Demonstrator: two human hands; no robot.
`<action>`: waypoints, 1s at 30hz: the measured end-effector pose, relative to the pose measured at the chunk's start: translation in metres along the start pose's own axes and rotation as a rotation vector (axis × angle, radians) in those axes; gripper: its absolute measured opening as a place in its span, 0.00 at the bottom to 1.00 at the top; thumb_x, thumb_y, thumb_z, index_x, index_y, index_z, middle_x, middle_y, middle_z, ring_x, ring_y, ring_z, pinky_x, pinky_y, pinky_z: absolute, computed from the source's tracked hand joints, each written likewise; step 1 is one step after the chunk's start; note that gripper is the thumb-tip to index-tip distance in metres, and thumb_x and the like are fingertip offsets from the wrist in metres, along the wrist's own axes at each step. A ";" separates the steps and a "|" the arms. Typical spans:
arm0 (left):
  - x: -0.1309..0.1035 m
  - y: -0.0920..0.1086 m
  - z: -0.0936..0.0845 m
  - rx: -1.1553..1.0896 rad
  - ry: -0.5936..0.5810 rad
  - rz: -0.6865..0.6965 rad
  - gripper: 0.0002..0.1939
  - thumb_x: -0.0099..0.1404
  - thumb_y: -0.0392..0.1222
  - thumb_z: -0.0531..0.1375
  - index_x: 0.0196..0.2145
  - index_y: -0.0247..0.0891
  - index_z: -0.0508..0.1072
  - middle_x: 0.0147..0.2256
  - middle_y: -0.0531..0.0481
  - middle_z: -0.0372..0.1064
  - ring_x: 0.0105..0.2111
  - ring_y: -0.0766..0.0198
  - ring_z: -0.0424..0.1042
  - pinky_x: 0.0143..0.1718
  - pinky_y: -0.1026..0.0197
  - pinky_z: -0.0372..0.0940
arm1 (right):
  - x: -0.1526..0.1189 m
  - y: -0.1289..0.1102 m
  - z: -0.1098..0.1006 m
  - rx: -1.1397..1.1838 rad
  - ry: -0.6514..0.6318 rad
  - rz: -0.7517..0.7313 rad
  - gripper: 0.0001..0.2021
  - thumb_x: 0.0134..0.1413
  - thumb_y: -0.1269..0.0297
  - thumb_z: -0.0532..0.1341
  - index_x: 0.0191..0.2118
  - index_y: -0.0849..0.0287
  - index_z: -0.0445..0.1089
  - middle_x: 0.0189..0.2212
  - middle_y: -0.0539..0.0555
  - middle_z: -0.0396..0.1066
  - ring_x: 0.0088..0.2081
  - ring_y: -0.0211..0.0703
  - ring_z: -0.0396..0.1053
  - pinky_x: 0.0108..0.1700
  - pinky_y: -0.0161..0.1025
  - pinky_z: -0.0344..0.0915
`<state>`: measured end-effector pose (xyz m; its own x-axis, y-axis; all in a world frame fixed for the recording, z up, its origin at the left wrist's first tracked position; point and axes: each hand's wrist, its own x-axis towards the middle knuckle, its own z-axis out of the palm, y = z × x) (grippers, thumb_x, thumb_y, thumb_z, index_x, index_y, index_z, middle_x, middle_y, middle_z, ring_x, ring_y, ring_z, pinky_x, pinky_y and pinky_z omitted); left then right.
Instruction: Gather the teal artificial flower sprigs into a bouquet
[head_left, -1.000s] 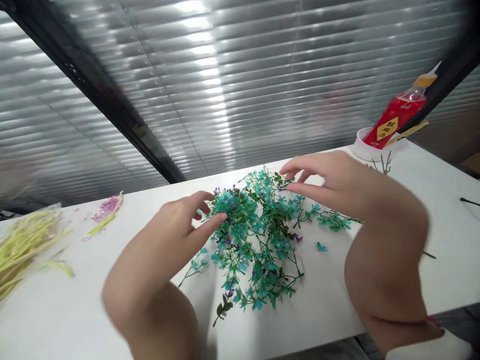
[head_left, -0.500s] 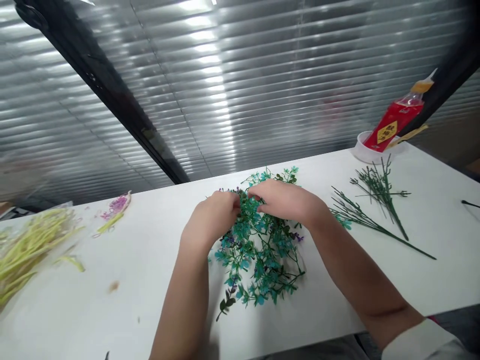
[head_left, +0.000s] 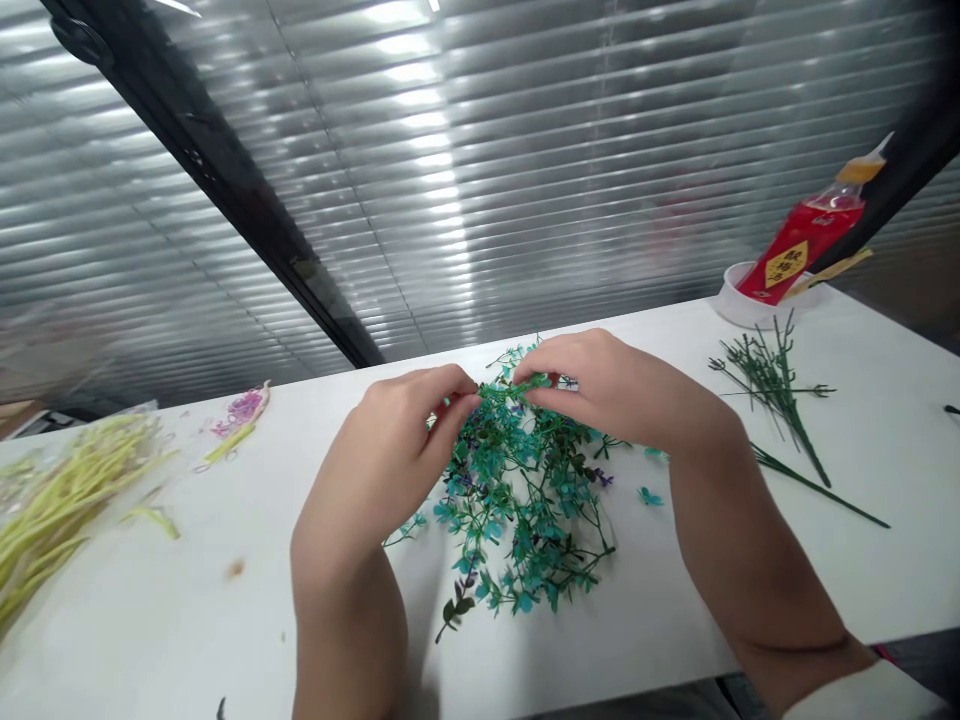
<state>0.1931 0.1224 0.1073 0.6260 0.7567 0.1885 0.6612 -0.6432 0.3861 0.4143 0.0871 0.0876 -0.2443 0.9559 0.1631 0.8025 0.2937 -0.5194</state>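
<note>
A heap of teal-green artificial sprigs (head_left: 525,500) with small purple flowers lies on the white table (head_left: 330,640). Over its back part, my left hand (head_left: 397,430) pinches a green sprig between thumb and fingertips. From the other side my right hand (head_left: 592,385) grips the same green strand, thumb below and fingers above, with teal leaves showing between them. The fingertips of both hands are a short gap apart. A dark-leaved stem (head_left: 455,605) sticks out at the front of the heap.
Bare green stems (head_left: 780,390) lie to the right. Behind them a red bottle (head_left: 802,245) leans in a clear round container (head_left: 731,300). Yellow strips (head_left: 67,500) and a purple bundle of ties (head_left: 241,410) lie at the left. Blinds stand behind the table.
Both hands have turned and lifted, with their wrists farther apart, and now pinch a strand. A loose teal piece shows to the right of the heap. The view has shifted slightly.
</note>
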 end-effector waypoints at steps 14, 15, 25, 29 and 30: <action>-0.018 0.011 -0.012 -0.046 0.128 0.113 0.08 0.72 0.42 0.57 0.34 0.40 0.72 0.30 0.59 0.72 0.28 0.71 0.68 0.31 0.66 0.61 | -0.025 -0.009 -0.017 -0.017 0.345 -0.302 0.03 0.60 0.68 0.63 0.39 0.57 0.75 0.32 0.49 0.77 0.32 0.38 0.73 0.36 0.35 0.66; -0.019 0.012 -0.012 -0.047 0.146 0.123 0.07 0.71 0.41 0.58 0.34 0.41 0.72 0.30 0.59 0.72 0.28 0.72 0.67 0.30 0.66 0.61 | -0.025 -0.010 -0.017 -0.021 0.356 -0.316 0.03 0.60 0.69 0.63 0.39 0.57 0.75 0.32 0.49 0.77 0.32 0.38 0.73 0.36 0.35 0.66; -0.031 0.021 -0.020 0.004 0.241 0.199 0.06 0.70 0.37 0.59 0.33 0.40 0.72 0.28 0.60 0.71 0.26 0.74 0.66 0.29 0.69 0.60 | -0.035 -0.013 -0.017 -0.045 0.447 -0.369 0.13 0.60 0.78 0.59 0.45 0.54 0.74 0.42 0.49 0.78 0.42 0.41 0.76 0.44 0.37 0.71; -0.034 0.023 -0.021 0.025 0.258 0.207 0.05 0.69 0.38 0.59 0.33 0.41 0.72 0.27 0.60 0.71 0.25 0.74 0.66 0.28 0.67 0.60 | -0.040 -0.020 -0.015 -0.058 0.524 -0.324 0.17 0.61 0.78 0.56 0.46 0.50 0.74 0.47 0.49 0.76 0.48 0.45 0.74 0.50 0.43 0.71; -0.034 0.024 -0.021 0.029 0.259 0.205 0.05 0.69 0.38 0.59 0.33 0.41 0.72 0.27 0.60 0.71 0.24 0.73 0.66 0.28 0.67 0.60 | -0.040 -0.023 -0.014 -0.059 0.551 -0.314 0.16 0.61 0.77 0.56 0.45 0.49 0.74 0.48 0.49 0.75 0.48 0.45 0.74 0.50 0.43 0.71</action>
<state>0.1789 0.0837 0.1286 0.6233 0.6136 0.4847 0.5464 -0.7852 0.2913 0.4134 0.0422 0.1044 -0.1692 0.6773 0.7160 0.7707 0.5437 -0.3322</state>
